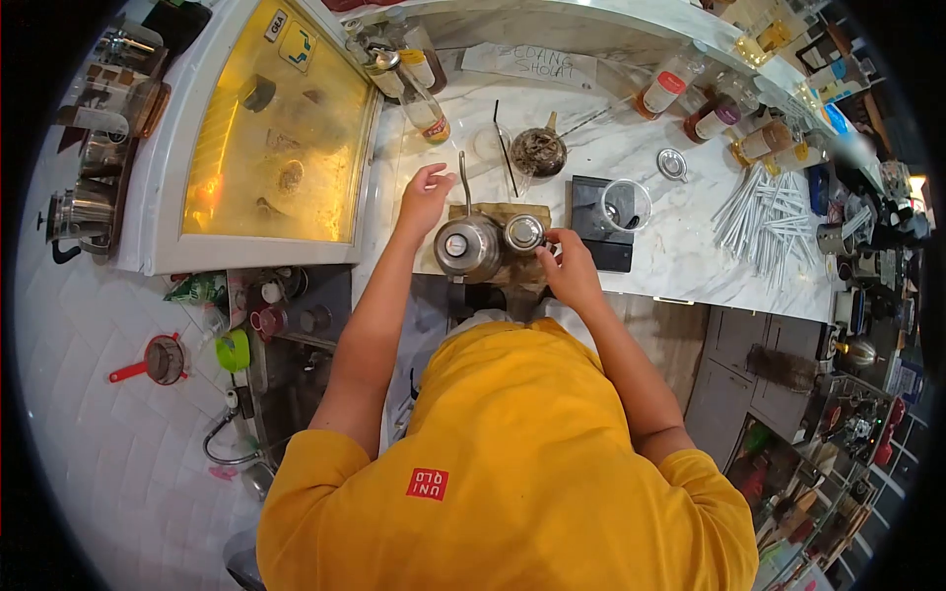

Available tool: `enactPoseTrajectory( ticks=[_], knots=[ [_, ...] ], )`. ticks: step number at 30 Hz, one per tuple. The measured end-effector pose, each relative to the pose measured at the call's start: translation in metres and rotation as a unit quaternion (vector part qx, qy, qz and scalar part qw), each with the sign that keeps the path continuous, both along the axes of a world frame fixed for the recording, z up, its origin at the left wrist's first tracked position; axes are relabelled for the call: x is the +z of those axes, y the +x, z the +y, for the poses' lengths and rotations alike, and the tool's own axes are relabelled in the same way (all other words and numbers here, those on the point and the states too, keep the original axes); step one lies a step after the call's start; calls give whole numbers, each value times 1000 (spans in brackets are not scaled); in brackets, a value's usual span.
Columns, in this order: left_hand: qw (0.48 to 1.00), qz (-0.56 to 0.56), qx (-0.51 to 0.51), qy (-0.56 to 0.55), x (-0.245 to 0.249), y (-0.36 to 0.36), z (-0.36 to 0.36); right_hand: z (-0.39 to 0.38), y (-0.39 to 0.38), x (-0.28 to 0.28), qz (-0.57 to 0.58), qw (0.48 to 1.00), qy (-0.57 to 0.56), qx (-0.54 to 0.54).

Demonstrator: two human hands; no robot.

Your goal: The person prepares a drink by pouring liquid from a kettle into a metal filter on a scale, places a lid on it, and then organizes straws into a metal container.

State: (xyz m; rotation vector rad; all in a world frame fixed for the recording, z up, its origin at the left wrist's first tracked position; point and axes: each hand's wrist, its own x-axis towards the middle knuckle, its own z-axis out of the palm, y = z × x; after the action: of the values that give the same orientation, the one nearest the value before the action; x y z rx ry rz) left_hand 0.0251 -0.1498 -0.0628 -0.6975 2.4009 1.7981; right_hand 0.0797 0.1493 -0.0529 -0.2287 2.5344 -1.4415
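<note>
A steel gooseneck kettle (467, 246) stands on a brown cloth (512, 210) at the counter's front edge, its thin spout pointing away from me. My left hand (426, 200) is raised beside the spout, fingers apart and holding nothing. Right of the kettle is a small pot with a round metal lid (524, 233). My right hand (574, 268) is closed at that pot's right side, where its handle seems to be. Just beyond my right hand, a clear plastic cup (625, 206) rests on a black scale (588, 236).
Behind the cloth lie a black stick (505, 148) and a round vessel with dark contents (539, 153). A metal lid (672, 164), syrup bottles (670, 84) and a pile of white straws (769, 222) are to the right. A glass-fronted display fridge (276, 138) borders the left.
</note>
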Motion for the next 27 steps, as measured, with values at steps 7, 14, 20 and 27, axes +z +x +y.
enactPoseTrajectory(
  ticks=[7,14,20,27],
  knots=[
    [997,35,-65,-1,-30,-11,-2,5,-2,-26,-40,999,-6,-31],
    [998,54,-21,31,-19,29,-8,1,0,-42,-36,996,-45,-62],
    [996,81,0,39,-20,57,-16,-2,4,-54,-25,995,-52,-75],
    [996,81,-36,3,-14,31,-19,-4,6,-54,10,995,-45,-90]
  ],
)
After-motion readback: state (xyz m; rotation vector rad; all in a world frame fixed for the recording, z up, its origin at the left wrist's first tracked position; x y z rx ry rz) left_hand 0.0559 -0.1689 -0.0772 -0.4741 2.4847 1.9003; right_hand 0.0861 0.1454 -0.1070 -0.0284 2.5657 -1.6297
